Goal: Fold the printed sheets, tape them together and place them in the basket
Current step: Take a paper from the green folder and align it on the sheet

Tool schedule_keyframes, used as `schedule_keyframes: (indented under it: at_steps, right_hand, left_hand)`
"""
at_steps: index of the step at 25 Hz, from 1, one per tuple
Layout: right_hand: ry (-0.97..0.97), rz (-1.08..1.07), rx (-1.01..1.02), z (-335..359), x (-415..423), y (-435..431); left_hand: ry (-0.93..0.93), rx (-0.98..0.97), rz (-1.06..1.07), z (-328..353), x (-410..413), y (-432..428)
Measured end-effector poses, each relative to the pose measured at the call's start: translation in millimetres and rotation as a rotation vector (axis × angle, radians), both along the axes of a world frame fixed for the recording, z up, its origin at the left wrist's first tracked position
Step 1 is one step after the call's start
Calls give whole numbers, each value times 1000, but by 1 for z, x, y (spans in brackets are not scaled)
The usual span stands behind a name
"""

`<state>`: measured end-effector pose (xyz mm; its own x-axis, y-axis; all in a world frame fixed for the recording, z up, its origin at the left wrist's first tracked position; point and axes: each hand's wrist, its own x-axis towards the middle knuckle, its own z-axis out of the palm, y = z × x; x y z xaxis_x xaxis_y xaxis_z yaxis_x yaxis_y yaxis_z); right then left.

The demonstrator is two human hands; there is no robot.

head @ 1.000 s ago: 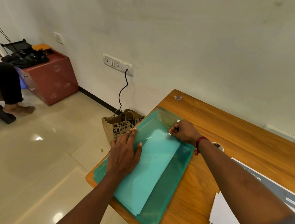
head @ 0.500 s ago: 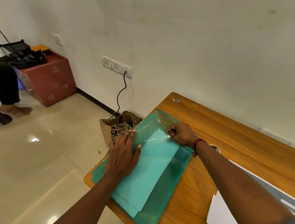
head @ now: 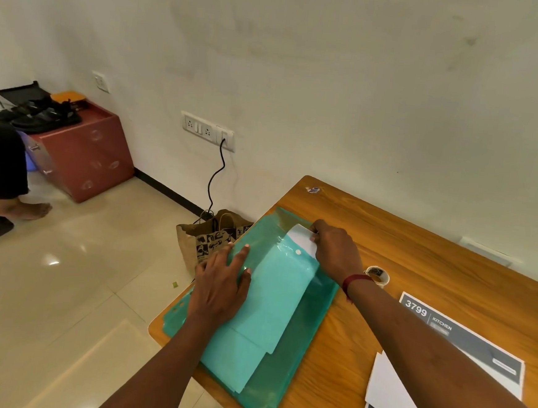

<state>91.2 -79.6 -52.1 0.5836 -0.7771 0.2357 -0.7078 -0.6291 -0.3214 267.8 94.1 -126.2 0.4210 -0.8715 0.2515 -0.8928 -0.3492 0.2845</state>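
The right hand (head: 334, 252) is pinching the edge of a white sheet (head: 300, 237) that is sticking out of the mouth of the green folder (head: 302, 335), at the folder's 12 o'clock end. The left hand (head: 219, 288) is lying flat with straight fingers on the folder's 9 o'clock side, pressing it to the table (head: 418, 247). I am judging that the sheet is being drawn out, though it could also be going in. To do this well, the left palm should be holding the plastic firm while the right hand is pulling straight toward 12 o'clock, low and slow, so the paper is not catching on the white button (head: 298, 252).

The sheet is showing plain white where it is free. Under the translucent green it is appearing pale turquoise and flat. Other printed sheets (head: 462, 344), dark grey with white letters, are lying at the folder's 4 o'clock. A tape roll (head: 378, 274) is sitting just beside the right wrist. No basket is showing. Only a paper bag (head: 207, 237) is standing on the floor at 10 o'clock.
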Motion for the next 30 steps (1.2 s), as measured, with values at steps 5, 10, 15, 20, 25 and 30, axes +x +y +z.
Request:
schedule_keyframes:
  at_steps: [5, 10, 15, 20, 25, 30]
  right_hand:
    - [-90, -9, -102, 18, -6, 0]
    - [-147, 15, -270, 43, -10, 5]
    - [-214, 37, -465, 68, -15, 18]
    - [-272, 16, -558, 91, -18, 28]
    - [-377, 16, -625, 107, -28, 37]
    - [-504, 3, -566, 113, -38, 41]
  left_hand:
    - [1, 43, 4, -1, 1, -1]
    - [-21, 91, 6, -4, 3, -2]
    - [-13, 118, 4, -6, 6, -6]
    - [14, 146, -1, -8, 8, -9]
    - [21, 161, 4, -7, 10, -10]
    - [10, 89, -16, 21, 2, -18]
